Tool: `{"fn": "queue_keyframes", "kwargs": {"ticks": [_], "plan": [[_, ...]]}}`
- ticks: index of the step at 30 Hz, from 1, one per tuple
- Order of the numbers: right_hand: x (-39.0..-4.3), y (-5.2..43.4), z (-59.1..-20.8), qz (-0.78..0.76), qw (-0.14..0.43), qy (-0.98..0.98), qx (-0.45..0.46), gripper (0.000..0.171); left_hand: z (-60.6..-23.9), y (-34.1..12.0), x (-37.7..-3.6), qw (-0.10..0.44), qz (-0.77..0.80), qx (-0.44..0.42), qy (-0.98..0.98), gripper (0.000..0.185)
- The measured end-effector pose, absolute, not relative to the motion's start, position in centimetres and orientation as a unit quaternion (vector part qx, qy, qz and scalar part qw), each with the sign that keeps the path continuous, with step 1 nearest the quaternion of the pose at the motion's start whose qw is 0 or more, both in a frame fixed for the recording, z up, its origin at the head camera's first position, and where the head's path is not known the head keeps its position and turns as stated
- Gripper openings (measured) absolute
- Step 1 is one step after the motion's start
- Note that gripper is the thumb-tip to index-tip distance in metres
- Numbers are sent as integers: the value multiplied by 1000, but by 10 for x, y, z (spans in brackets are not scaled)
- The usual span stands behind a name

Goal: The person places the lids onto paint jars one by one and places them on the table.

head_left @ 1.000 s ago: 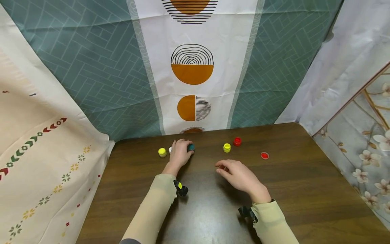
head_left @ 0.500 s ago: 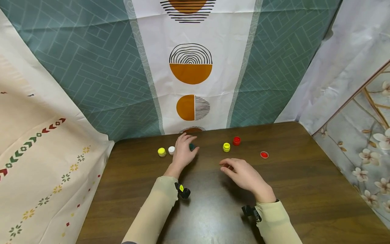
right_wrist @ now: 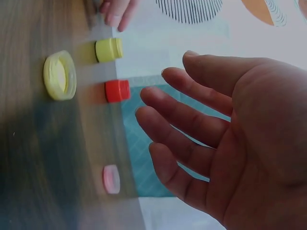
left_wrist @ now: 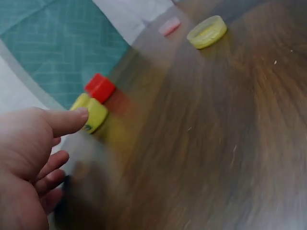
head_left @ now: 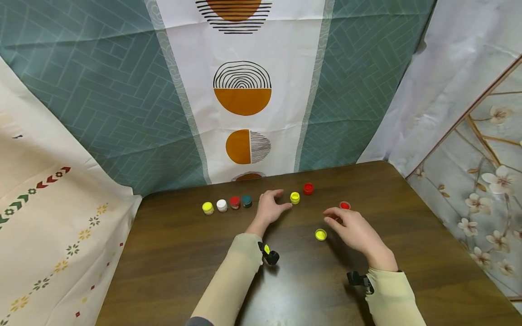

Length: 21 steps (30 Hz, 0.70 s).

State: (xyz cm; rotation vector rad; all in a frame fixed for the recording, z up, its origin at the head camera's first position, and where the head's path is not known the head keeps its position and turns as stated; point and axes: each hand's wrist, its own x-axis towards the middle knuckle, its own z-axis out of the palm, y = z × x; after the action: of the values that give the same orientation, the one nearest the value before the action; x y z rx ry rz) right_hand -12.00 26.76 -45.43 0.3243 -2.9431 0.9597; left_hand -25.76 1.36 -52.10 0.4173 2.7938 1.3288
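Observation:
My left hand point(head_left: 269, 209) reaches over the table just left of a small open yellow jar point(head_left: 295, 198), fingers spread and holding nothing. In the left wrist view the thumb overlaps the yellow jar point(left_wrist: 97, 116). A small open red jar point(head_left: 308, 189) stands behind it to the right. My right hand point(head_left: 354, 228) hovers with loosely bent fingers, holding nothing. Near its fingertips lies a yellow lid point(head_left: 321, 234), inner side up. Beyond that hand a red lid point(head_left: 345, 205) is partly covered in the head view; the right wrist view shows the lid point(right_wrist: 111, 179) whole.
Left of my left hand, a row of small capped jars stands toward the back: yellow point(head_left: 208, 208), white point(head_left: 222, 205), red point(head_left: 234, 202) and dark teal point(head_left: 246, 201). The wooden table point(head_left: 171, 253) ends at a patterned cloth point(head_left: 261, 108) behind.
My left hand has let go of the teal jar and moved right, uncovering the capped row. My right hand has shifted right, revealing the yellow lid. The head view has turned slightly.

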Motion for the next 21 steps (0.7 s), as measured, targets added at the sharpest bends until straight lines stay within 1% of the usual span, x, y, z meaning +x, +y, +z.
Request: {"fn": "queue_keyframes", "kwargs": {"ticks": [3,8,17,21], "plan": [[-119,270,-456,314,15,-944,95,29,-526,27,-257,15,390,116,913,58],[-119,270,-459,318,8,-944,90,30,-529,41,-255,2,353,95,931,57],[-121,266,-461,320,2,-943,89,31,-530,51,-252,-15,371,53,927,45],[-121,265,-462,320,0,-944,85,31,-531,51,-253,-27,389,46,920,43]]}}
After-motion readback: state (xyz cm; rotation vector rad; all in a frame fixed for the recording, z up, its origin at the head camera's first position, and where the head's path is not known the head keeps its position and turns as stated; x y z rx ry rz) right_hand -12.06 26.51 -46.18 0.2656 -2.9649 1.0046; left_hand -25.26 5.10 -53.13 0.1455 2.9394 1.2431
